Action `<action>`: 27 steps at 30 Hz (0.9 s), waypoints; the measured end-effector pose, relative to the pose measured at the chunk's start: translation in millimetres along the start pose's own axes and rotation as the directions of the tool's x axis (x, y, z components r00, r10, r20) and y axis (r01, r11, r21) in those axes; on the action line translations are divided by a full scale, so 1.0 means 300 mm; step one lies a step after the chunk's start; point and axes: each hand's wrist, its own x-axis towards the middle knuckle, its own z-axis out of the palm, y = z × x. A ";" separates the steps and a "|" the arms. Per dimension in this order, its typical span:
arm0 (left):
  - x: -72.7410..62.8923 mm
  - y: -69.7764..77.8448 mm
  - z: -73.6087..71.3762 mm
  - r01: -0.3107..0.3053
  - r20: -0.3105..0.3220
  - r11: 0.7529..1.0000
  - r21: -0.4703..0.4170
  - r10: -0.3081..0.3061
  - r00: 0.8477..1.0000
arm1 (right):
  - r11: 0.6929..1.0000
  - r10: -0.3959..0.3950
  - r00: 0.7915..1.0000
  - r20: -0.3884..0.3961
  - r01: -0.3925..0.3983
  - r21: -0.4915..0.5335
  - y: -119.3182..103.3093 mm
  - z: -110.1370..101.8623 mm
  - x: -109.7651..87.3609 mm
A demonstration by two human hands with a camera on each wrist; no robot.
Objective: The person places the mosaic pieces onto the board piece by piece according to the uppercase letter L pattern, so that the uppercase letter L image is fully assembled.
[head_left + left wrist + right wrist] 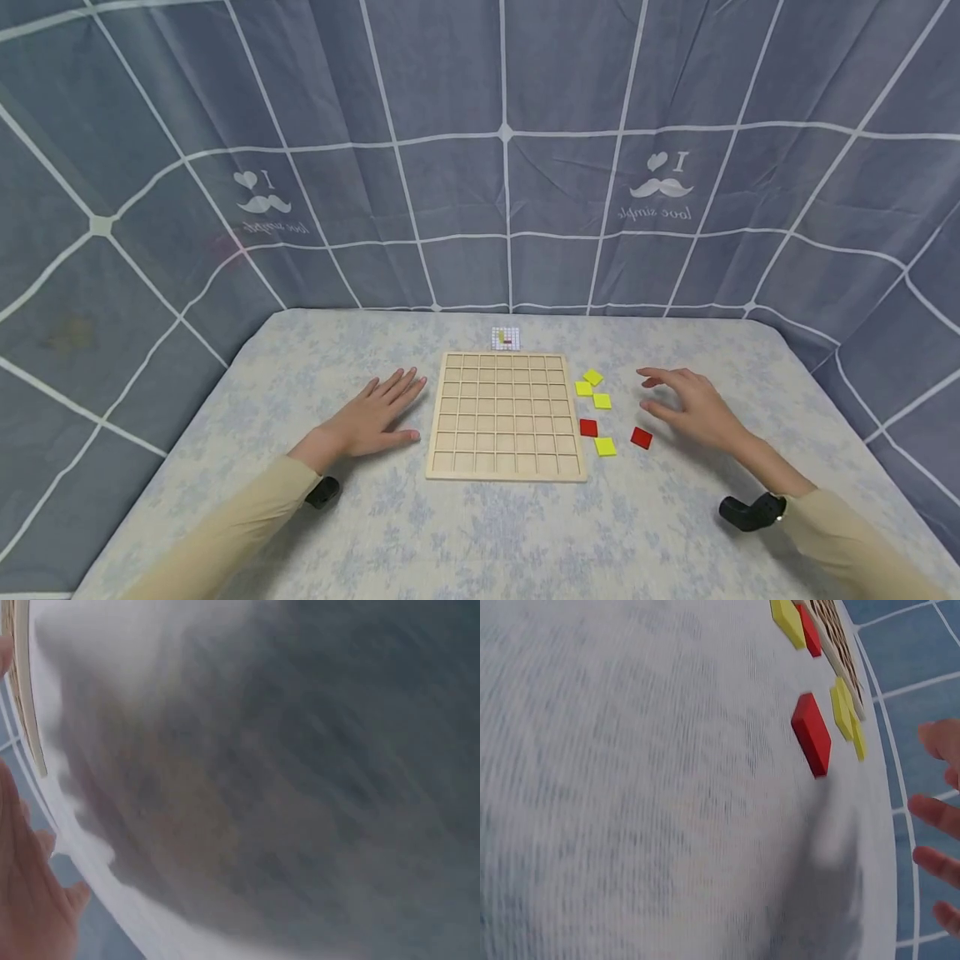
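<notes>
A square wooden grid board [504, 417] lies on the table with bare compartments. My left hand [372, 418] is just left of it, fingers spread and straight, holding nothing. To the right of the board are several yellow square tiles [605, 447] and two red ones, one red tile [588, 427] by the board's edge and another red tile [811, 735] farther right. My right hand [693, 408] hovers right of these tiles, its fingers loosely bent and apart, with nothing in them. In the left wrist view, part of the left hand [34, 877] shows at the left edge.
A small printed card [506, 338] with a coloured grid pattern lies behind the board. The table has a pale blue floral cloth [495, 533]. A grey-blue curtain [450, 192] with white lines hangs behind and at the sides.
</notes>
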 end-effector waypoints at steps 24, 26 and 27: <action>0.139 0.063 -0.024 -0.092 0.254 0.991 0.096 0.065 0.965 | 0.984 -0.080 0.973 0.216 0.042 0.175 -0.067 0.088 0.000; 0.139 0.066 -0.022 -0.094 0.266 0.990 0.108 0.063 0.962 | 0.981 -0.099 0.967 0.234 0.056 0.187 -0.066 0.090 -0.004; 0.137 0.066 -0.022 -0.099 0.270 0.989 0.114 0.065 0.961 | 0.979 -0.107 0.964 0.243 0.060 0.193 -0.066 0.091 -0.006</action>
